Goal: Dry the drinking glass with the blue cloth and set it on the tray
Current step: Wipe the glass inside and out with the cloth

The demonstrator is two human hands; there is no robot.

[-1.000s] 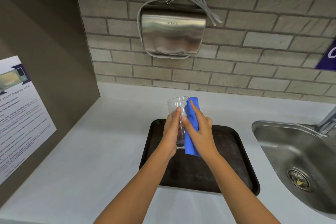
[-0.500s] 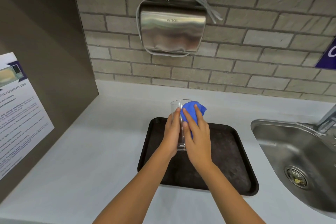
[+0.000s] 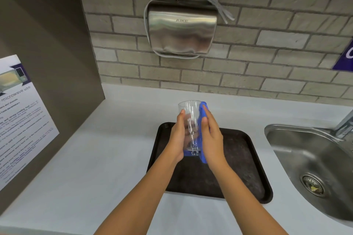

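Observation:
I hold a clear drinking glass point(image 3: 189, 112) upright above the dark brown tray point(image 3: 246, 170). My left hand point(image 3: 177, 139) wraps the glass from the left. My right hand point(image 3: 212, 139) presses the blue cloth point(image 3: 202, 114) flat against the glass's right side. The cloth runs from the rim down past the base and curls under it. The glass's rim is open and points up and away from me. The tray lies on the white counter under my hands.
A steel sink point(image 3: 313, 166) with a drain and tap is at the right. A steel hand dryer point(image 3: 181, 30) with a loose cord hangs on the brick wall. A brown side panel with a microwave notice point(image 3: 21, 116) stands at the left. White counter point(image 3: 107, 158) surrounds the tray.
The cloth, bunched at the rim half a second ago, now lies along the glass's right side and under its base. My right hand has slid down, and the glass has turned slightly.

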